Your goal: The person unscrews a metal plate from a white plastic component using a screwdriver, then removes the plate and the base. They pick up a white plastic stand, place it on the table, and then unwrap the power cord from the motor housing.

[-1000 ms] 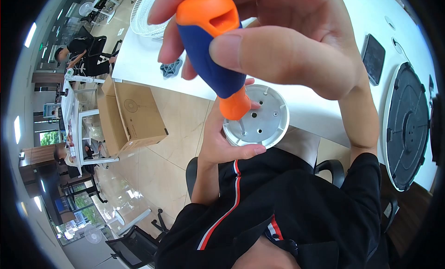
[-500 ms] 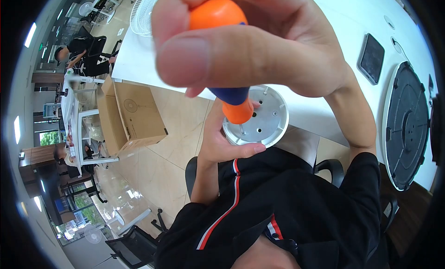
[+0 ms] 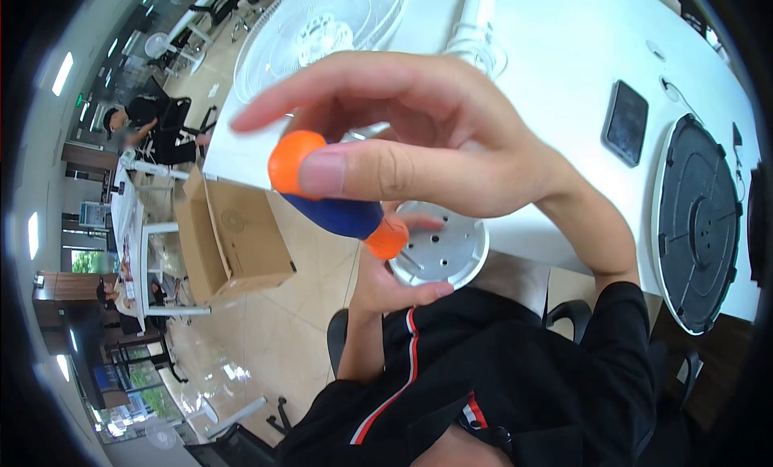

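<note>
An orange and dark-blue screwdriver (image 3: 334, 213) is in my right hand (image 3: 451, 137). My thumb presses on its orange end, the forefinger stretches out past it, and the other fingers are partly hidden behind. The handle slants, its lower orange end in front of a round white plastic part (image 3: 443, 254); the shaft is hidden. My left hand (image 3: 382, 286) holds that part by its left side, thumb at the near rim and a finger over the inside. Several small holes and ribs show on its inner face.
On the white table (image 3: 555, 145) lie a white fan grille (image 3: 322, 36), a white pole-like part (image 3: 479, 16), a phone (image 3: 626, 122) and a black round plate with a white rim (image 3: 699, 225). An open cardboard box (image 3: 241, 241) stands at left. Other people (image 3: 149, 121) sit farther off.
My right hand has moved lower and away from the camera, its fingers opening out. The screwdriver handle leans more to the left. The view has shifted, showing more of the grille and pole.
</note>
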